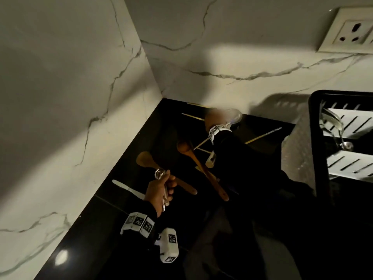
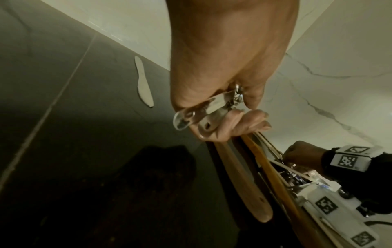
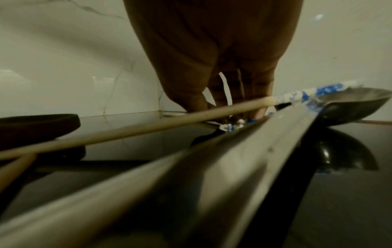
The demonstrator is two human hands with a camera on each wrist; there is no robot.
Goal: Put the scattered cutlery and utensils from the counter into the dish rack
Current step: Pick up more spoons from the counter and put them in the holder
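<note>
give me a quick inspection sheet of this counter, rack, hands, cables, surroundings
surface: glossy black counter in a corner, dim light.
job's things: two wooden spoons and several chopsticks lie loose on it; a flat pale spatula lies near the wall; a large metal spoon sits by the right hand; black dish rack at right, with white slotted trays.
clutter: nothing seen.
grippers: left hand holds a bunch of metal spoons above the counter; right hand reaches down by the back wall, grip blurred, hold unclear.
cables: nothing seen.
surroundings: white marble-look walls; wall socket at upper right.
</note>
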